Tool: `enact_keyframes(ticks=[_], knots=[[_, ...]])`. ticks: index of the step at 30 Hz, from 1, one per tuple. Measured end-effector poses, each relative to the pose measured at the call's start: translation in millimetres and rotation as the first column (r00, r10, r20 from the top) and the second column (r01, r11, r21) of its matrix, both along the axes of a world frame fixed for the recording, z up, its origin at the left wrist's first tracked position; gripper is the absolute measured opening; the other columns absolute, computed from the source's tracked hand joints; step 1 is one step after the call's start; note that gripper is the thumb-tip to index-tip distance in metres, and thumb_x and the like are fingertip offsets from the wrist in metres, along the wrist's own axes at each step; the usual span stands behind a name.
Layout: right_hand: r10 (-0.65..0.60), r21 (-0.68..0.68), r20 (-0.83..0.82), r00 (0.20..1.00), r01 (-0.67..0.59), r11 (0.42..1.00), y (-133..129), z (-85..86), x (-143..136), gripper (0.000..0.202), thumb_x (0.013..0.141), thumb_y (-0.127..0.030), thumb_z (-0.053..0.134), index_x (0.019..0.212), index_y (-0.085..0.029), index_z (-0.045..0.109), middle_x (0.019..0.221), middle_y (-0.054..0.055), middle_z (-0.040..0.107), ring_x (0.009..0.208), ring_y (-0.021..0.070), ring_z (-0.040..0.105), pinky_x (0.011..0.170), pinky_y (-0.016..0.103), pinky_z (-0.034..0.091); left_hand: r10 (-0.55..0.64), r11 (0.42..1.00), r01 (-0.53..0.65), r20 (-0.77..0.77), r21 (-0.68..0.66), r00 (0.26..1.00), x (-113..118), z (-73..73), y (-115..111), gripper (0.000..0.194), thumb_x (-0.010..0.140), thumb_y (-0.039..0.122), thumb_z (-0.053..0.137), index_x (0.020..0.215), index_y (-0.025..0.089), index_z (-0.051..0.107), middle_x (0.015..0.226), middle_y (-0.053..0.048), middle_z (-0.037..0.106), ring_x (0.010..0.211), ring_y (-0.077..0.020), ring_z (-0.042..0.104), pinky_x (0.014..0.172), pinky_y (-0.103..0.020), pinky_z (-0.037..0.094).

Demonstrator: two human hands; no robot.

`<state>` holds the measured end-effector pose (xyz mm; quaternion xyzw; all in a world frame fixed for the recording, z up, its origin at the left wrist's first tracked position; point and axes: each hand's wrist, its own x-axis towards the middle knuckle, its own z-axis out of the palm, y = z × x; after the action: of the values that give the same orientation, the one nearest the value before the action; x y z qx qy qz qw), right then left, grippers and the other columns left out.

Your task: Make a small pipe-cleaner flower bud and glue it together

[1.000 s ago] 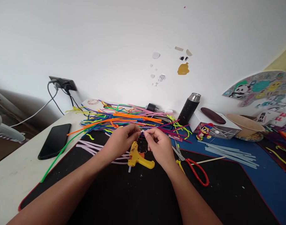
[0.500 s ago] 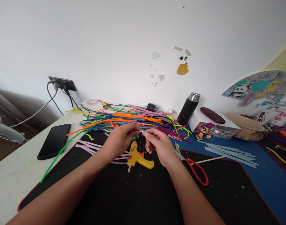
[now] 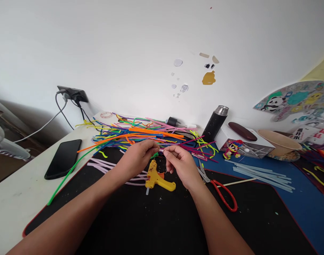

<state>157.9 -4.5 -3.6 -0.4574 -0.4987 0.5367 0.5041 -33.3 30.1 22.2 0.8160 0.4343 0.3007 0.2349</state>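
Note:
My left hand (image 3: pixel 137 158) and my right hand (image 3: pixel 181 165) meet above the black mat, fingertips pinched close together. Between them is a small pale lilac piece (image 3: pixel 161 150), which looks like a bit of pipe cleaner; most of it is hidden by the fingers. Just below the hands lies a yellow hot glue gun (image 3: pixel 157 180), its nozzle towards the back and a clear glue stick poking out of its rear. Lilac pipe cleaners (image 3: pixel 103 165) run under my left forearm. Behind the hands spreads a heap of coloured pipe cleaners (image 3: pixel 140 134).
Red-handled scissors (image 3: pixel 223 194) and a thin wooden stick (image 3: pixel 240 182) lie right of my right hand. Beyond are glue sticks (image 3: pixel 263 175), a small colourful figure (image 3: pixel 232 149), a black flask (image 3: pixel 215 124) and a white box (image 3: pixel 263 145). A phone (image 3: pixel 63 159) rests at left.
The view has shifted slightly, so everything sits a little further right. Both hands keep their pinch, with only slight finger movement.

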Motion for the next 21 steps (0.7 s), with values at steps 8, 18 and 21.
enact_keyframes(ticks=[8,18,21], knots=[[0.007,0.006,0.037,0.999,-0.007,1.0,0.6,2.0,-0.1,0.031,0.088,-0.049,0.075,0.095,-0.019,0.07,0.058,-0.006,0.059,0.048,0.0113,0.054,0.045,0.022,0.042,-0.047,0.996,0.039,-0.1,-0.084,0.994,1.5,3.1,-1.7,0.03,0.104,0.034,0.045,0.094,0.021,0.07,0.09,-0.005,0.075,0.079,-0.0204,0.066,0.071,-0.029,0.043],[-0.014,0.021,0.063,0.998,0.013,1.0,0.1,1.0,0.7,0.033,0.088,-0.052,0.075,0.094,-0.02,0.07,0.059,-0.005,0.059,0.048,0.0112,0.055,0.045,0.021,0.043,-0.089,0.988,0.078,-0.08,-0.13,0.993,-0.8,5.6,-2.7,0.033,0.104,0.037,0.046,0.093,0.02,0.072,0.08,-0.002,0.07,0.07,-0.0167,0.059,0.064,-0.026,0.037],[-0.023,0.027,0.105,0.994,0.02,0.999,-0.4,1.9,0.1,0.031,0.088,-0.051,0.074,0.092,-0.02,0.069,0.058,-0.005,0.058,0.048,0.0115,0.055,0.045,0.022,0.043,-0.107,0.982,0.092,-0.08,-0.168,0.991,-1.1,7.2,-4.0,0.033,0.104,0.038,0.047,0.095,0.02,0.074,0.078,-0.002,0.069,0.069,-0.0166,0.058,0.064,-0.026,0.037]])
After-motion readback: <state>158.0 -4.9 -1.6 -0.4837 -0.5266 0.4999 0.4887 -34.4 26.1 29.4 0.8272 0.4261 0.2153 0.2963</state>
